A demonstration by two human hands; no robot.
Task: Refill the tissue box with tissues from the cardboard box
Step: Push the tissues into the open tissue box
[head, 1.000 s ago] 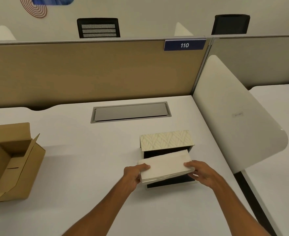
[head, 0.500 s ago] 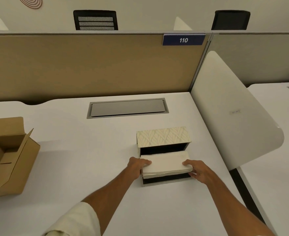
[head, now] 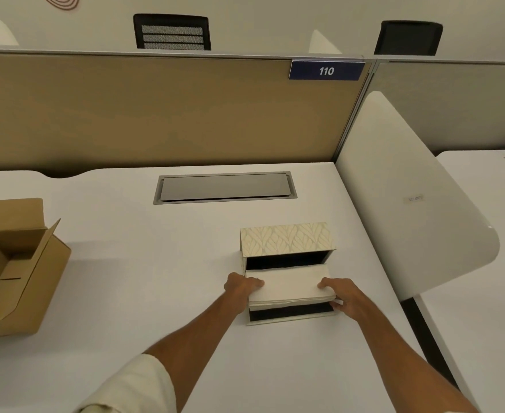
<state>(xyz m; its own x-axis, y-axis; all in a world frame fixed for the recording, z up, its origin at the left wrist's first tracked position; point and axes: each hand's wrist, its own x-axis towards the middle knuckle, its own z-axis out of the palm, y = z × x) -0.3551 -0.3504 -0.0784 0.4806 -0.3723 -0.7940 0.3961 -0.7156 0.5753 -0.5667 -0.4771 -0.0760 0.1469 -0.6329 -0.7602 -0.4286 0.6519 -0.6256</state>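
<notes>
Both hands grip 1 stack of white tissues [head: 290,286] from its short ends. The left hand [head: 241,289] clasps the left end, its thumb lying over the top sheet. The right hand [head: 342,295] clasps the right end, thumb on top and fingers curled under the edge. The stack sits level between them, partly inside the open tissue box [head: 287,315], whose black lining shows as a dark band just ahead of the stack and another just below its near edge. The box lid [head: 285,238], cream with a leaf pattern, stands raised just beyond the hands, hinged at the far side. The box rests on the white surface [head: 156,263].

Well to the left of the left hand, the cardboard box [head: 16,281] lies on the same surface with its flaps open; what I can see of its inside shows only bare brown cardboard. Beyond the hands, a grey hatch [head: 224,187] is set flush into the surface. Behind it rises a tan partition [head: 156,114], with a blue tag [head: 326,70] reading 110 near its top right corner. To the right of the right hand a white rounded divider [head: 409,198] stands at the edge of the surface. A pale rolled sleeve [head: 132,386] covers the left arm above the elbow; the right forearm is bare.
</notes>
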